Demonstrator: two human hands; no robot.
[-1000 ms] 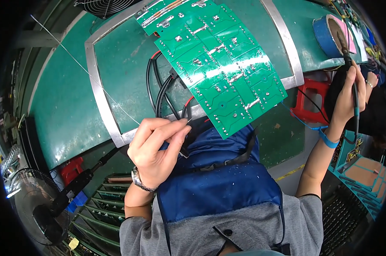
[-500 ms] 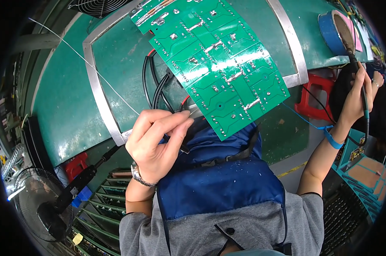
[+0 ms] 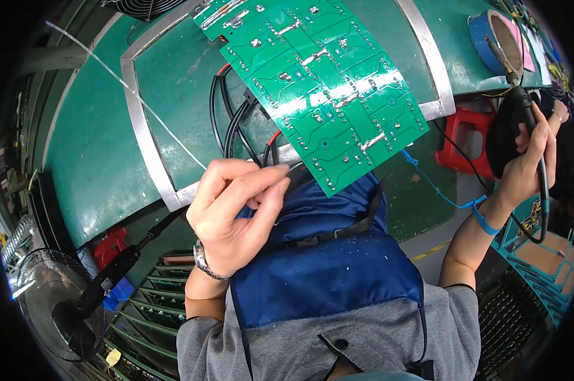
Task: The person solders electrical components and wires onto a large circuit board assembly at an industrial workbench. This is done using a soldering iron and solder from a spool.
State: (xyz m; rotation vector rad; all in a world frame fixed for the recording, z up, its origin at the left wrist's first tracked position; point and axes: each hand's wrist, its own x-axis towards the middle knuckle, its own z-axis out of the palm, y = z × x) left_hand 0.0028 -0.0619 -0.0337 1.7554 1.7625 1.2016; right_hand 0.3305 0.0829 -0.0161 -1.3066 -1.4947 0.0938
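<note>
A large green circuit board (image 3: pixel 338 101), solder side up, lies tilted across the metal frame at the table's near edge. My left hand (image 3: pixel 233 213) is closed in a pinch beside the board's lower left edge. A thin, silvery length of solder wire (image 3: pixel 153 115) runs from the far left into its fingers. To the right, away from the board, my right hand (image 3: pixel 529 162) grips a soldering iron (image 3: pixel 523 105) by its dark handle. The iron's metal end reaches over a blue, round-rimmed container (image 3: pixel 482 47); whether it touches the inside I cannot tell.
Black and red cables (image 3: pixel 233 120) stick out left of the board. A silver frame (image 3: pixel 147 127) rests on the green table (image 3: pixel 96 178). A red stool (image 3: pixel 461 143) stands beyond the right edge, near another person's hand (image 3: pixel 560 111). A fan (image 3: pixel 58 305) and a rack (image 3: pixel 150 317) are at lower left.
My right hand and the soldering iron have shifted slightly left and down, showing more of the iron's metal end. The board appears a little higher in view. My left hand keeps its pinch.
</note>
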